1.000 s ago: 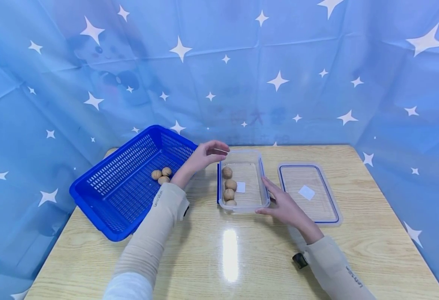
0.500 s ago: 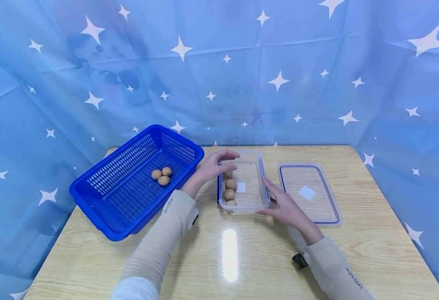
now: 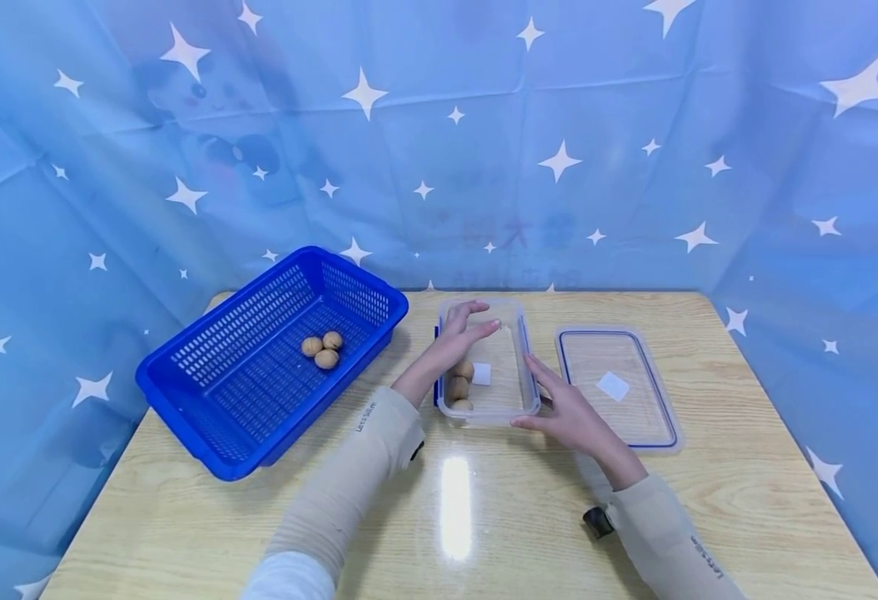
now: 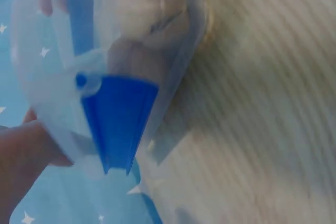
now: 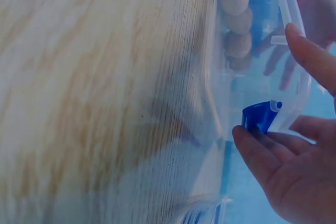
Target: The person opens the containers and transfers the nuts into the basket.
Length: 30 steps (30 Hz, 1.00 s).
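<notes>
A clear plastic food box (image 3: pixel 491 417) with blue clasps stands on the table, with several walnuts (image 3: pixel 459 388) lined up along its left side. My left hand (image 3: pixel 454 340) reaches over the box's left rim, with thumb and fingers spread apart. Nothing shows between them, and the palm's underside is hidden. Walnuts at the far left of the box are covered by this hand. At the box's right near corner, my right hand (image 3: pixel 569 412) grips it with thumb and fingers. In the right wrist view its fingers touch a blue clasp (image 5: pixel 258 116).
To the left stands a blue perforated basket (image 3: pixel 217 467) holding three walnuts (image 3: pixel 326 358). The box's clear lid (image 3: pixel 649 425) with a blue seal lies on the table right of the box. A starry blue curtain (image 3: pixel 439 150) hangs behind the wooden table (image 3: pixel 529 533).
My left hand has moved right, from beside the basket to over the box, and its fingers have spread. My right hand has stayed at the box's corner.
</notes>
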Each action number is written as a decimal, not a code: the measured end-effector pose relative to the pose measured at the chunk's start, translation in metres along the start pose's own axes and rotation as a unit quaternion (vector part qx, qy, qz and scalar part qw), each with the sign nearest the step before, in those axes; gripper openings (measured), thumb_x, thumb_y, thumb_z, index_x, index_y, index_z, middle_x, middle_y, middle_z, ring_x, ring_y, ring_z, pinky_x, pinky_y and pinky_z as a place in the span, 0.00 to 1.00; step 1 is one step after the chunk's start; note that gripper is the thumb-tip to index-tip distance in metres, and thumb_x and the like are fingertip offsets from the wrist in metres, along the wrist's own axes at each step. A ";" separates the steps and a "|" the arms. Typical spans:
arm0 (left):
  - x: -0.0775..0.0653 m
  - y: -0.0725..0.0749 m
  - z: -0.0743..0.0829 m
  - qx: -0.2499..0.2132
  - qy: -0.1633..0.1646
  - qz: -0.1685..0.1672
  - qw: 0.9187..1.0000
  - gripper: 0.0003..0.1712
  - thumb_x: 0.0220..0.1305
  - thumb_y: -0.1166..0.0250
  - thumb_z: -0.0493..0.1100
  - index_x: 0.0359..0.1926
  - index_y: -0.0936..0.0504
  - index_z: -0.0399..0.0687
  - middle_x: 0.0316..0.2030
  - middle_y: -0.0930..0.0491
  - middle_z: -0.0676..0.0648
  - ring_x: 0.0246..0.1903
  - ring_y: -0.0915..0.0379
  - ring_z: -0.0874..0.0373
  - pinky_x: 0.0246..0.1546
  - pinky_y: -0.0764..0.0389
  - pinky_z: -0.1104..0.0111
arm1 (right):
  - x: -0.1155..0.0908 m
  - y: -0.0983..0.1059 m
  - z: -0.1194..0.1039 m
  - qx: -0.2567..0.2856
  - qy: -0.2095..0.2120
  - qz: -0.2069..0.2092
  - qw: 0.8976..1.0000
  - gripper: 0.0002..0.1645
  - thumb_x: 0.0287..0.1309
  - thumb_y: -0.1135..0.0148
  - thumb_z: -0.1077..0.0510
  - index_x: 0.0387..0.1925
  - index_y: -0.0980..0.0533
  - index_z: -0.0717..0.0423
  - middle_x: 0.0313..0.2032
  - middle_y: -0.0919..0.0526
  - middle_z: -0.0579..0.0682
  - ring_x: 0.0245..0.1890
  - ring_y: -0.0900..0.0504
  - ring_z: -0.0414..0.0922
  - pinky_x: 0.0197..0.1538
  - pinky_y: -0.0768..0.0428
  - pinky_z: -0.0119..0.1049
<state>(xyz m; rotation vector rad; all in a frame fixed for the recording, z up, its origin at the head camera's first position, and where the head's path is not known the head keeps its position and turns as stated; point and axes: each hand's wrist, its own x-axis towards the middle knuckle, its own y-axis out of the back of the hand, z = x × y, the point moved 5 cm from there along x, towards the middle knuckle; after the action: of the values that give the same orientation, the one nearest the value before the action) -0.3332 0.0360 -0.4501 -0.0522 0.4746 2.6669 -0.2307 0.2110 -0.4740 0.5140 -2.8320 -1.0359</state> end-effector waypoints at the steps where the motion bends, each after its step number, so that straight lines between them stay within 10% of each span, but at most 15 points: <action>1: 0.001 -0.002 -0.002 0.003 0.006 0.008 1.000 0.36 0.71 0.44 0.61 0.74 0.38 0.53 0.78 0.55 0.44 0.78 0.58 0.44 0.75 0.46 0.43 | 0.000 0.000 0.000 0.001 0.001 0.000 1.000 0.62 0.55 0.27 0.50 0.79 0.56 0.59 0.78 0.55 0.65 0.75 0.47 0.67 0.67 0.29 0.60; 10: 0.009 -0.013 -0.016 -0.020 0.051 0.042 0.998 0.41 0.71 0.42 0.59 0.77 0.45 0.49 0.78 0.55 0.41 0.75 0.51 0.41 0.74 0.41 0.47 | -0.001 -0.001 -0.001 -0.004 0.009 0.003 1.000 0.62 0.55 0.27 0.49 0.79 0.56 0.59 0.78 0.54 0.65 0.76 0.48 0.66 0.66 0.29 0.60; 19: 0.010 -0.027 -0.020 0.022 0.062 -0.086 0.994 0.32 0.70 0.38 0.46 0.73 0.35 0.51 0.73 0.37 0.46 0.72 0.38 0.46 0.71 0.33 0.52 | -0.001 0.000 0.000 -0.006 0.008 0.004 1.000 0.62 0.55 0.27 0.50 0.79 0.56 0.58 0.78 0.54 0.64 0.76 0.48 0.66 0.68 0.30 0.59; 30: 0.013 -0.039 -0.025 0.048 0.058 -0.160 0.984 0.28 0.66 0.36 0.37 0.66 0.28 0.45 0.66 0.29 0.43 0.65 0.29 0.46 0.61 0.23 0.56 | -0.002 0.001 0.000 -0.005 0.009 0.006 1.000 0.61 0.56 0.27 0.51 0.79 0.55 0.59 0.78 0.53 0.65 0.74 0.43 0.67 0.67 0.29 0.61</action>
<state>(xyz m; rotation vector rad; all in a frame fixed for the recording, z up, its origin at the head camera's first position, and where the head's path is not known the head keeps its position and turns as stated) -0.3293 0.0659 -0.4876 -0.2365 0.5788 2.3322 -0.2287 0.2124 -0.4731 0.5035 -2.8085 -1.0371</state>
